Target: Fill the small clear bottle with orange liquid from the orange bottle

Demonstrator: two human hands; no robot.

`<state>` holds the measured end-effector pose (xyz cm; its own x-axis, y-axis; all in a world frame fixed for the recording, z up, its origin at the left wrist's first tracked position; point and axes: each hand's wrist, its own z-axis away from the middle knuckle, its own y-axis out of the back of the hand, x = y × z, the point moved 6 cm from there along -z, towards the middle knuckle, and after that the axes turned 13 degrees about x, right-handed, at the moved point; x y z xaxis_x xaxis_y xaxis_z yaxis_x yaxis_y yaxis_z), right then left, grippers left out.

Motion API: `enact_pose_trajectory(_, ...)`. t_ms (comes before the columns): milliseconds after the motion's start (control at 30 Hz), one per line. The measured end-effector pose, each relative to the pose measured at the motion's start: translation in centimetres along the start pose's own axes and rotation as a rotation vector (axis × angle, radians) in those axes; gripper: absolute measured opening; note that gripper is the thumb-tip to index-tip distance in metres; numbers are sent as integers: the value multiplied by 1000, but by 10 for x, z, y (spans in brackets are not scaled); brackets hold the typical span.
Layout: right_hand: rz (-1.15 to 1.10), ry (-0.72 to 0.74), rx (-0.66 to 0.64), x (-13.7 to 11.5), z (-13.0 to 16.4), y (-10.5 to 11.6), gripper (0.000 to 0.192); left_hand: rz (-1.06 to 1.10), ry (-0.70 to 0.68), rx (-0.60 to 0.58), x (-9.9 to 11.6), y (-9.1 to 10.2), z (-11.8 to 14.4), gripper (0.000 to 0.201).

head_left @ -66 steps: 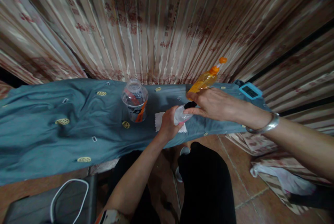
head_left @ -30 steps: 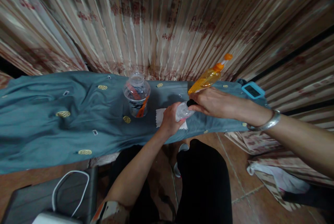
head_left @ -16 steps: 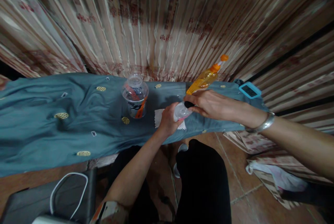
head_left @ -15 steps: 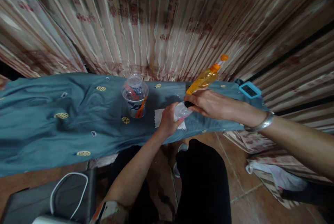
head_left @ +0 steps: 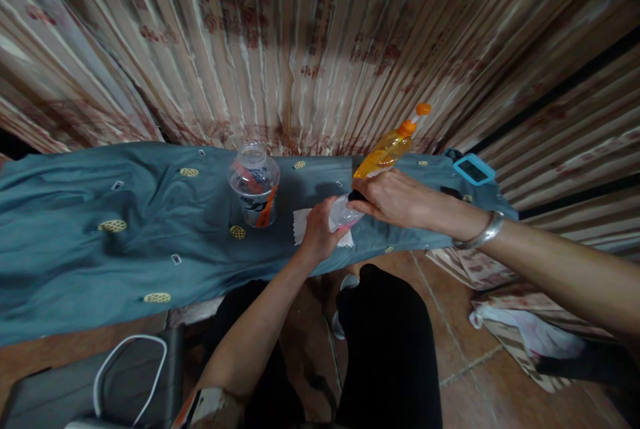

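My left hand [head_left: 319,230] is wrapped round a small clear bottle [head_left: 342,212], which is tilted with its top toward the right. At that top end, the fingers of my right hand [head_left: 393,197] are closed on a black cap [head_left: 357,196]. Part of the cap is hidden by the fingers. Beneath the bottle and my left hand lies a white paper napkin [head_left: 301,222]. Just behind my right hand stands a pump bottle of orange liquid [head_left: 386,152], its lower part covered by the hand. A large clear plastic bottle [head_left: 256,190] with an orange and black label stands uncapped to the left.
A teal cloth with pineapple prints [head_left: 150,236] covers the narrow table. At its right end are a blue-framed digital timer [head_left: 473,169] and a dark flat object [head_left: 451,192]. Pleated curtains [head_left: 280,42] hang behind. A dark case [head_left: 55,382] with a white cable is at lower left.
My right hand and wrist have shifted slightly left and turned a little at the cap. More of the dark flat object shows behind my wrist. The view has moved slightly.
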<state>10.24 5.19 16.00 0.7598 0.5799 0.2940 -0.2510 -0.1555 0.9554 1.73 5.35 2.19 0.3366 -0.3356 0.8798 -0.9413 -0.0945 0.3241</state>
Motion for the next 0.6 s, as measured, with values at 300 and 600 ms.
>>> enact_pose_trajectory(300,-128,11,-16,4,3,-1,34,-31,-24,-26,5,1,1,58)
enact_pose_trajectory(600,-250,121,20,1,0,9,24,-36,-18,-16,3,1,-1,57)
